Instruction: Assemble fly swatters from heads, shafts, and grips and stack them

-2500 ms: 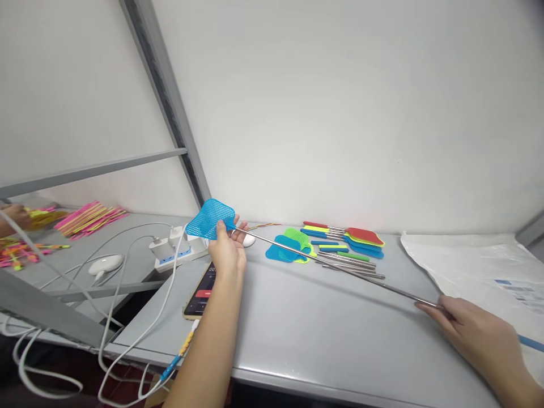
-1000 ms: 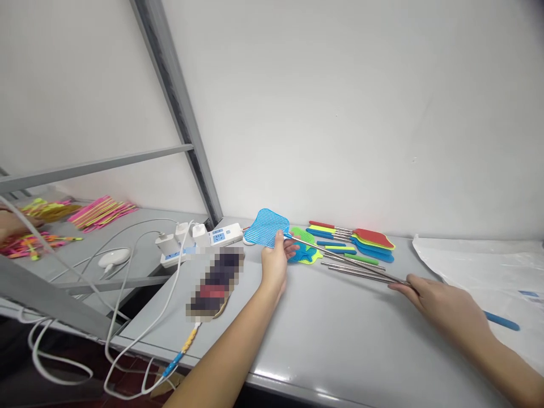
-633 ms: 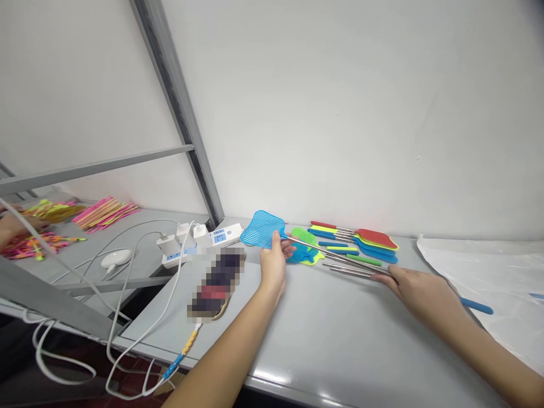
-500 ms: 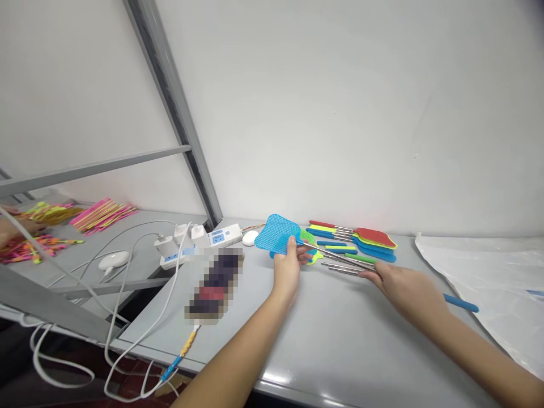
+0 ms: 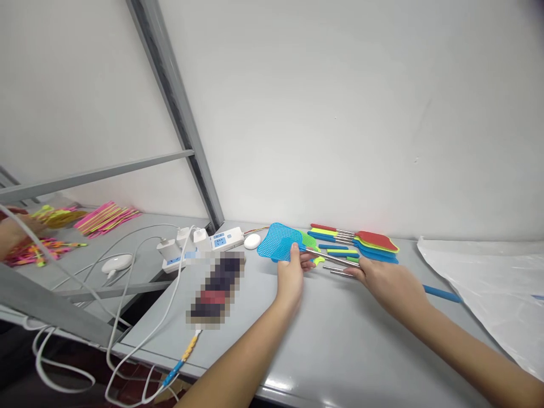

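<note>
A blue fly swatter (image 5: 278,239) with a perforated head is held above the table by both hands. My left hand (image 5: 291,280) is closed, pinching it at the neck below the head. Closed round its metal shaft is my right hand (image 5: 389,283), with the blue handle (image 5: 442,293) sticking out behind the wrist. Partly hidden behind the left fingers lies a green swatter (image 5: 311,241). Beyond the hands rest loose blue and yellow-green handles (image 5: 342,254) and thin metal rods (image 5: 335,271). Farther back, red, yellow and blue swatters (image 5: 376,239) lie stacked together.
A power strip (image 5: 225,239) with white plugs, a round white object (image 5: 252,242) and a blurred-out phone-like object (image 5: 219,289) on a cable lie left. White plastic sheeting (image 5: 480,283) covers the right. Past the metal frame (image 5: 182,124), another person's hand (image 5: 19,229) is near colourful strips (image 5: 106,219).
My right hand has moved left, closer to my left hand, and the blue handle's end has come with it. Less shaft shows between the hands. The view has shifted slightly.
</note>
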Motion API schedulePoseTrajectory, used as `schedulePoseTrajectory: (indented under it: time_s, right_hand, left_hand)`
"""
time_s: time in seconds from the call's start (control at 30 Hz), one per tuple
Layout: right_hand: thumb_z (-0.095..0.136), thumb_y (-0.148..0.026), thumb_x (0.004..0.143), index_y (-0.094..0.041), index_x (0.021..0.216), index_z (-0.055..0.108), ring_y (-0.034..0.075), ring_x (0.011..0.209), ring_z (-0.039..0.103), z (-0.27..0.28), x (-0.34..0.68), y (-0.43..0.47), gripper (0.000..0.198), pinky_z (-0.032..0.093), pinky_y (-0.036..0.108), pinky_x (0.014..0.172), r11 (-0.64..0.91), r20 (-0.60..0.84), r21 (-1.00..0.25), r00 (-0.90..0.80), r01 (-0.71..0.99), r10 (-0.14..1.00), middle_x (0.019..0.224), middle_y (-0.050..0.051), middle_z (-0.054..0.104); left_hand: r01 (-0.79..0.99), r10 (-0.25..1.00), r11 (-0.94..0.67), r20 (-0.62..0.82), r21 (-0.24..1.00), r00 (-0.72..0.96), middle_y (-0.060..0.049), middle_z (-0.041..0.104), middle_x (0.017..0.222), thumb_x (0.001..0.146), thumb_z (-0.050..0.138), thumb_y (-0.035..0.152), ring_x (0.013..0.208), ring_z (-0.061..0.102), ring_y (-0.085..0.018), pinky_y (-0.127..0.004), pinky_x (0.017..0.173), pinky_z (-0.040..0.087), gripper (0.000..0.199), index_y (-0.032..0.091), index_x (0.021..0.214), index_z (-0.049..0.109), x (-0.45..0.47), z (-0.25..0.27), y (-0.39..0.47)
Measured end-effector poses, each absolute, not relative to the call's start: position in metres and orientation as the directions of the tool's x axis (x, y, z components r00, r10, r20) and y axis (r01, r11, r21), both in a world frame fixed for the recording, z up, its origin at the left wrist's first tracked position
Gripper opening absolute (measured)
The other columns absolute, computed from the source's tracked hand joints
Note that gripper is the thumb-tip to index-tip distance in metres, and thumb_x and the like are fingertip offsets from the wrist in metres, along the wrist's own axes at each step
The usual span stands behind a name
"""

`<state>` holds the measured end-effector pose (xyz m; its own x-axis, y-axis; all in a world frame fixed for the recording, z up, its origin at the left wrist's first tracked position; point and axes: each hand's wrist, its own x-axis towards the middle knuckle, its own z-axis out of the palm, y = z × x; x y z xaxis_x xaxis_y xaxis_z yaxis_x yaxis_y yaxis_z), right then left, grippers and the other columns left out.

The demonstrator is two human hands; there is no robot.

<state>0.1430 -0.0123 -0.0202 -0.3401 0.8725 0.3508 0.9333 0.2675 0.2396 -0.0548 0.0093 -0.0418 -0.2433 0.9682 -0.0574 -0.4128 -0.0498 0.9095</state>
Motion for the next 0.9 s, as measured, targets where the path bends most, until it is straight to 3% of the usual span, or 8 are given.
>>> schedulePoseTrajectory:
  time_s: [0.17,0.3,0.4,0.5,0.73,0.9]
  right_hand:
    - [0.026,-0.053,0.096,-0.021,0.075,0.049,0.017,0.055,0.057,-0.014,0.139,-0.019,0.045,0.02,0.027,0.045,0.349,0.333,0.106,-0.364,0.931,0.87,0.066,0.002,0.063]
    - [0.027,-0.051,0.096,-0.024,0.078,0.052,0.017,0.054,0.056,-0.008,0.158,-0.025,0.041,0.028,0.026,0.046,0.362,0.186,-0.088,-0.342,0.928,0.921,0.065,0.0,0.062]
    - [0.026,-0.05,0.096,-0.026,0.082,0.052,0.018,0.065,0.058,-0.01,0.172,-0.029,0.039,0.035,0.026,0.053,0.465,0.069,-0.246,-0.463,0.851,0.884,0.077,0.001,0.064]
    - [0.023,-0.049,0.097,-0.024,0.077,0.045,0.017,0.062,0.054,-0.021,0.173,-0.035,0.039,0.036,0.027,0.057,0.464,-0.018,-0.338,-0.499,0.819,0.867,0.072,0.0,0.06]
    - [0.02,-0.049,0.098,-0.024,0.075,0.033,0.016,0.057,0.046,-0.057,0.156,-0.038,0.036,0.029,0.028,0.055,0.407,-0.051,-0.452,-0.478,0.794,0.877,0.064,-0.001,0.052]
    - [0.018,-0.049,0.098,-0.023,0.075,0.034,0.017,0.057,0.047,-0.068,0.144,-0.037,0.038,0.027,0.029,0.056,0.374,-0.014,-0.52,-0.445,0.768,0.895,0.064,0.0,0.053]
  left_hand:
    - [-0.527,0.965,-0.109,-0.037,0.843,-0.259,-0.011,0.071,0.081,0.079,0.059,0.051,0.055,0.062,-0.012,-0.026,0.06,0.049,0.043,0.009,0.088,0.066,-0.07,-0.03,0.016]
    - [-0.582,0.933,-0.174,-0.056,0.795,-0.355,-0.008,0.07,0.078,0.081,0.056,0.05,0.053,0.058,-0.009,-0.023,0.06,0.047,0.04,0.011,0.088,0.065,-0.097,-0.023,0.026]
    - [-0.586,0.91,-0.184,-0.089,0.789,-0.406,-0.006,0.069,0.077,0.081,0.055,0.049,0.052,0.057,-0.007,-0.022,0.06,0.046,0.038,0.012,0.089,0.065,-0.111,-0.025,0.034]
    - [-0.589,0.907,-0.165,-0.114,0.791,-0.406,-0.005,0.068,0.075,0.079,0.056,0.051,0.056,0.059,-0.009,-0.023,0.059,0.045,0.04,0.013,0.087,0.064,-0.114,-0.029,0.038]
    - [-0.372,0.894,-0.185,-0.002,0.91,-0.449,-0.009,0.07,0.08,0.079,0.056,0.057,0.075,0.067,-0.018,-0.027,0.066,0.048,0.047,0.013,0.086,0.066,-0.096,-0.039,0.033]
    - [-0.206,0.969,-0.17,0.126,0.964,-0.21,-0.01,0.072,0.091,0.086,0.05,0.054,0.084,0.067,-0.02,-0.027,0.068,0.049,0.045,0.014,0.091,0.069,-0.051,-0.041,0.014]
